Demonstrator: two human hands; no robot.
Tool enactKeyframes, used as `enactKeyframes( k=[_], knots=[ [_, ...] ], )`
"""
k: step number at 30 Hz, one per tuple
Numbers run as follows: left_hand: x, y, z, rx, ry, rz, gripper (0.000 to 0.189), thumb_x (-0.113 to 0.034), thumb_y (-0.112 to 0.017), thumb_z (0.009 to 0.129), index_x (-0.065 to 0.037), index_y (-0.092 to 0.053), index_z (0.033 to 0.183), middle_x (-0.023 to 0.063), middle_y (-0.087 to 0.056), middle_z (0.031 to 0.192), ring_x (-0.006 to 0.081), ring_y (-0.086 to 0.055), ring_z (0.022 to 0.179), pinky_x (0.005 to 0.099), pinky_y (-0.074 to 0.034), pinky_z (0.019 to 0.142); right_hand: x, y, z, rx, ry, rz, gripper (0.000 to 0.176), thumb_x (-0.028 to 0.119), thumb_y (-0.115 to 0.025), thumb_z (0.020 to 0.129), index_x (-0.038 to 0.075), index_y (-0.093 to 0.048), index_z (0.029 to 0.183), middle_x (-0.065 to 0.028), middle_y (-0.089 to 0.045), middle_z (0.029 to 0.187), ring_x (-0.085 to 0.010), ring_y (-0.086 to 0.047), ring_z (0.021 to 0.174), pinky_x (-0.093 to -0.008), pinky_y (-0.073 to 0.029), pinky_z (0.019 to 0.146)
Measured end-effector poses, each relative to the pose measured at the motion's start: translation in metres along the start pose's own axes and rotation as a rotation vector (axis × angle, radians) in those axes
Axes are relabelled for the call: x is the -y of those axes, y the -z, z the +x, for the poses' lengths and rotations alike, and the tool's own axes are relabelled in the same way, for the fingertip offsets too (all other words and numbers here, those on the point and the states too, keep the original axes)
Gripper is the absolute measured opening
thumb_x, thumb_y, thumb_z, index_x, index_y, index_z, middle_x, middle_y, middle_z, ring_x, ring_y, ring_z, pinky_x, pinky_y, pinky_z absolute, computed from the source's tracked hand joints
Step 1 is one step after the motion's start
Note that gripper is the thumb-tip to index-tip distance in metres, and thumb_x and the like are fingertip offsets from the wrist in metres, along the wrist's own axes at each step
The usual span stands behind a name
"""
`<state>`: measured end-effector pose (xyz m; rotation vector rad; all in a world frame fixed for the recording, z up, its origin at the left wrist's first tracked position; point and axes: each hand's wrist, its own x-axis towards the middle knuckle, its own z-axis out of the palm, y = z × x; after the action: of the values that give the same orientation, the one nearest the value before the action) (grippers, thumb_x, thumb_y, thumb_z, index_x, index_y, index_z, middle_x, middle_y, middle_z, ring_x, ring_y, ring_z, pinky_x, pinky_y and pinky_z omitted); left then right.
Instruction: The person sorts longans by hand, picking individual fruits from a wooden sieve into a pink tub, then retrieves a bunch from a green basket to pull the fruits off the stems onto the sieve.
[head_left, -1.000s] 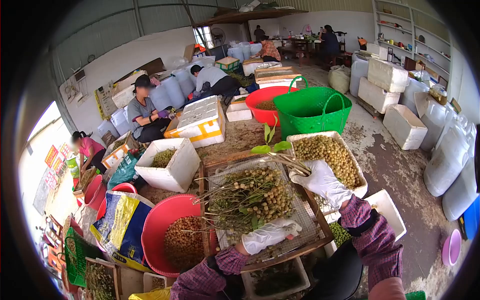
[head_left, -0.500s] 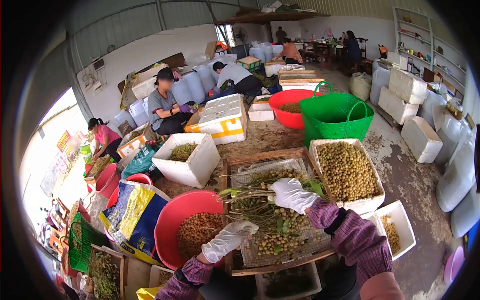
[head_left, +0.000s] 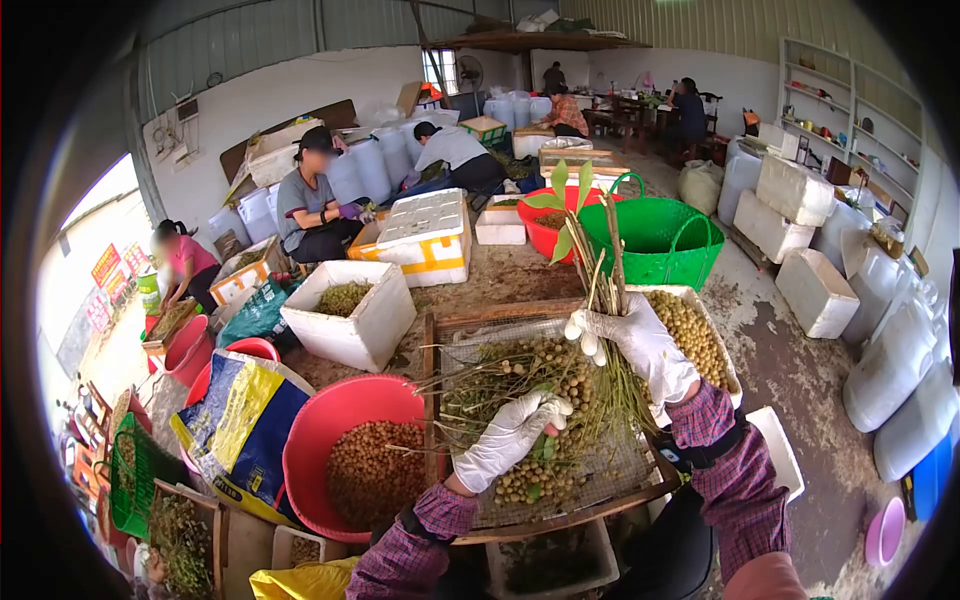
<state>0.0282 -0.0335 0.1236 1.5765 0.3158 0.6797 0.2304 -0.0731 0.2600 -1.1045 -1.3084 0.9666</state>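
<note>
My right hand (head_left: 640,345), in a white glove, grips an upright bundle of longan stems (head_left: 605,270) with green leaves at the top. Its thin twigs hang down over a wood-framed mesh screen (head_left: 610,505). My left hand (head_left: 515,435), also gloved, is low over the screen with its fingers curled together; what they pinch is hidden. Loose longans (head_left: 545,480) and cut twigs (head_left: 480,385) lie on the mesh around it. Right behind my right hand stands a white foam box of longans (head_left: 690,325).
Left of the screen is a red basin (head_left: 305,455) of longans, beside a blue and yellow sack (head_left: 245,430). A foam box (head_left: 375,335) and a green basket (head_left: 655,245) stand beyond. Several people sit working farther back. White jugs (head_left: 900,410) line the right side.
My right hand has raised the stem bundle from lying across the screen to upright. My left hand has moved right and up, over the fruit. The view has shifted slightly.
</note>
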Motion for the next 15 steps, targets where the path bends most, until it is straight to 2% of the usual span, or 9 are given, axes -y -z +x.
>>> enactKeyframes(
  k=[1,2,5,6,9,10,13,14,15],
  knots=[
    [0.006,0.005,-0.006,0.051,0.065,-0.112,0.020,-0.015,-0.046,0.100,-0.002,-0.061,0.106,0.0050,-0.063,0.102,0.0077,-0.056,0.079,0.0217,-0.048,0.072,-0.008,0.006,-0.002,-0.045,0.023,0.060,0.022,0.021,-0.066,0.089,-0.001,-0.065,0.085,-0.0054,-0.065,0.070,-0.0098,-0.054,0.049,-0.0235,-0.044,0.045],
    [-0.007,0.003,-0.015,0.061,0.174,-0.023,0.024,-0.020,-0.043,0.102,-0.003,-0.060,0.103,0.0041,-0.063,0.092,0.0053,-0.053,0.068,0.0195,-0.046,0.059,-0.015,0.013,-0.004,-0.094,-0.016,0.132,0.023,0.021,-0.067,0.088,-0.002,-0.065,0.087,-0.0056,-0.065,0.070,-0.0102,-0.054,0.050,-0.0234,-0.044,0.046],
    [-0.014,-0.003,-0.031,0.030,0.136,0.073,0.025,-0.020,-0.042,0.102,-0.002,-0.060,0.101,0.0021,-0.063,0.083,0.0051,-0.053,0.065,0.0192,-0.044,0.055,-0.038,0.023,-0.012,-0.071,-0.106,0.130,0.022,0.021,-0.066,0.089,-0.001,-0.065,0.086,-0.0059,-0.064,0.070,-0.0105,-0.054,0.052,-0.0241,-0.043,0.045],
    [-0.017,0.001,-0.033,0.087,0.290,0.148,0.025,-0.022,-0.045,0.101,-0.002,-0.060,0.101,0.0022,-0.062,0.083,0.0048,-0.052,0.065,0.0192,-0.045,0.055,-0.047,0.027,-0.013,-0.072,-0.106,0.091,0.021,0.020,-0.066,0.088,-0.001,-0.065,0.086,-0.0058,-0.064,0.071,-0.0108,-0.054,0.052,-0.0249,-0.042,0.045],
    [0.027,0.020,-0.054,0.133,0.468,-0.024,0.025,-0.025,-0.049,0.099,-0.003,-0.061,0.102,0.0030,-0.063,0.089,0.0043,-0.053,0.068,0.0190,-0.045,0.055,-0.056,0.043,-0.018,-0.174,-0.110,0.250,0.018,0.017,-0.066,0.088,-0.001,-0.064,0.088,-0.0067,-0.065,0.072,-0.0110,-0.054,0.052,-0.0256,-0.043,0.046],
    [0.023,0.022,-0.059,0.212,0.545,0.254,0.022,-0.024,-0.054,0.096,-0.005,-0.062,0.101,0.0057,-0.064,0.093,0.0096,-0.058,0.076,0.0246,-0.048,0.060,-0.054,0.054,-0.020,-0.194,-0.114,0.241,0.016,0.015,-0.066,0.088,0.000,-0.063,0.089,-0.0071,-0.065,0.073,-0.0114,-0.053,0.052,-0.0258,-0.043,0.046],
    [0.016,0.017,-0.060,0.170,0.083,0.836,0.018,-0.020,-0.059,0.093,-0.006,-0.063,0.103,0.0089,-0.064,0.096,0.0190,-0.060,0.085,0.0326,-0.049,0.072,-0.052,0.066,-0.022,-0.176,-0.101,0.145,0.017,0.016,-0.067,0.088,-0.001,-0.063,0.092,-0.0062,-0.066,0.076,-0.0118,-0.057,0.059,-0.0260,-0.047,0.053],
    [0.008,0.015,-0.057,0.046,0.298,0.870,0.022,-0.020,-0.064,0.088,-0.009,-0.063,0.107,0.0132,-0.062,0.100,0.0283,-0.060,0.090,0.0375,-0.047,0.083,-0.055,0.067,-0.021,-0.165,-0.070,0.089,0.018,0.016,-0.067,0.088,-0.001,-0.063,0.093,-0.0062,-0.066,0.076,-0.0116,-0.058,0.061,-0.0263,-0.047,0.054],
    [0.004,0.022,-0.046,-0.116,0.179,0.983,0.025,-0.022,-0.064,0.088,-0.008,-0.063,0.108,0.0141,-0.062,0.099,0.0292,-0.060,0.091,0.0390,-0.046,0.083,-0.058,0.066,-0.019,-0.155,-0.037,0.032,0.019,0.017,-0.067,0.088,-0.001,-0.063,0.094,-0.0061,-0.066,0.076,-0.0115,-0.059,0.063,-0.0266,-0.048,0.056]
  ],
)
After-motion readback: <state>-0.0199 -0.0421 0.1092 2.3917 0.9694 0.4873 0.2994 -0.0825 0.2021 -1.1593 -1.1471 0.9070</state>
